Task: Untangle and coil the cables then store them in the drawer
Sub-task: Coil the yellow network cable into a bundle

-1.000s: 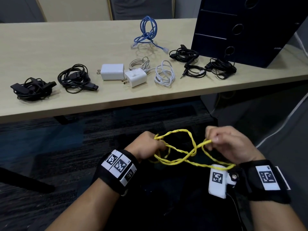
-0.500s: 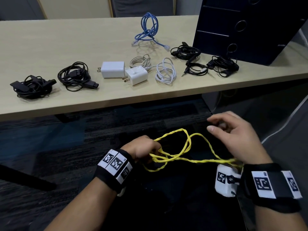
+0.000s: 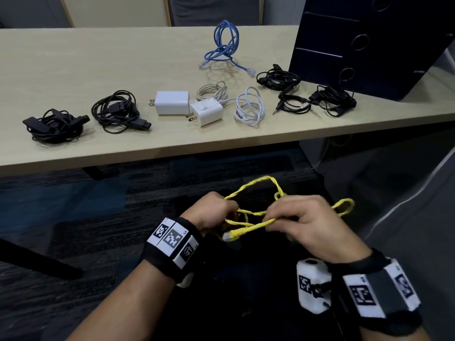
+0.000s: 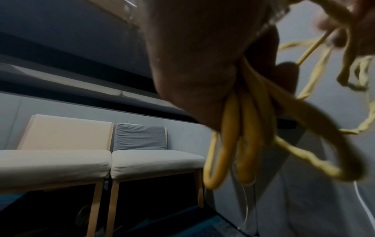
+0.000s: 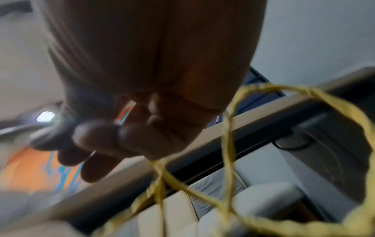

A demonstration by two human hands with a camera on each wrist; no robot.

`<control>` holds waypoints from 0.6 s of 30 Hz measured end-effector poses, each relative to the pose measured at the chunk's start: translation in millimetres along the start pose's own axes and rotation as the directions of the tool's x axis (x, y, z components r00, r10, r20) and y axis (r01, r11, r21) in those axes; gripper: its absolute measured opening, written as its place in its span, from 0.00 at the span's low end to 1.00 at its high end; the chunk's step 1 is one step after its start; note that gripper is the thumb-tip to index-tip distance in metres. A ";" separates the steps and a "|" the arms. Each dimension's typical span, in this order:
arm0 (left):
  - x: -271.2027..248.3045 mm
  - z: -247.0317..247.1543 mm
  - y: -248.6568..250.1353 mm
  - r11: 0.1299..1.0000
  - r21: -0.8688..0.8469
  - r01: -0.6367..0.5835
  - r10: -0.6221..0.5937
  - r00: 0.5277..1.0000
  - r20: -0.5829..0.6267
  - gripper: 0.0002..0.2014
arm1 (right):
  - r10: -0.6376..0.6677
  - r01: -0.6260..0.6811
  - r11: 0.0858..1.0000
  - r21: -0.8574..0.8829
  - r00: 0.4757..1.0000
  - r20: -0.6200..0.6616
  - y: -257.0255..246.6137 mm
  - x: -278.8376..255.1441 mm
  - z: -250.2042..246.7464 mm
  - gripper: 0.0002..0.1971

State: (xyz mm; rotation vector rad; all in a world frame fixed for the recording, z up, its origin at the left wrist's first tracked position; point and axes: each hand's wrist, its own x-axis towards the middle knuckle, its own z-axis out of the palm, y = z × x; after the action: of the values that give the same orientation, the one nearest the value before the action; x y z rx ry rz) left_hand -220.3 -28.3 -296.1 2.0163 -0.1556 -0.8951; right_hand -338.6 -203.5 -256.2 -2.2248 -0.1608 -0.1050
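The yellow cable [image 3: 248, 212] hangs between my hands below the table [image 3: 73, 70] edge, over the dark floor. My left hand [image 3: 209, 212] is closed round several gathered loops; my right hand [image 3: 307, 225] pinches a strand near the plug end [image 3: 230, 236]. I judge I'm mid-coil on this one. Next, I'd lay the free loop into the left bundle without twisting it. My right fingers [image 5: 97, 136] are blurred, so exactly where they pinch is unclear. The dark drawer unit [image 3: 369, 40] is cut off at the frame.
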 end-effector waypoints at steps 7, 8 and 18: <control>-6.1 11.8 1.3 0.995 0.070 -0.074 0.076 0.997 -0.030 0.11 | 0.050 -0.096 0.976 -0.195 0.973 -0.227 8.1 2.9 -6.3 0.11; -7.1 13.1 2.4 0.995 0.064 -0.076 0.078 0.996 -0.034 0.10 | 0.055 -0.123 0.958 -0.260 0.965 -0.257 10.9 2.7 -5.5 0.13; -13.8 24.7 9.8 0.970 0.172 -0.171 0.175 0.984 -0.012 0.11 | 0.318 -0.446 0.808 -0.384 0.880 -0.353 18.3 14.0 11.3 0.17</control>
State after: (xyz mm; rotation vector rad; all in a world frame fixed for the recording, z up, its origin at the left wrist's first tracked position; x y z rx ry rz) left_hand -244.2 -45.1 -289.5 2.1338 -0.3988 -0.7650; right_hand -321.7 -204.5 -275.5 -2.6318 0.5278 -0.2441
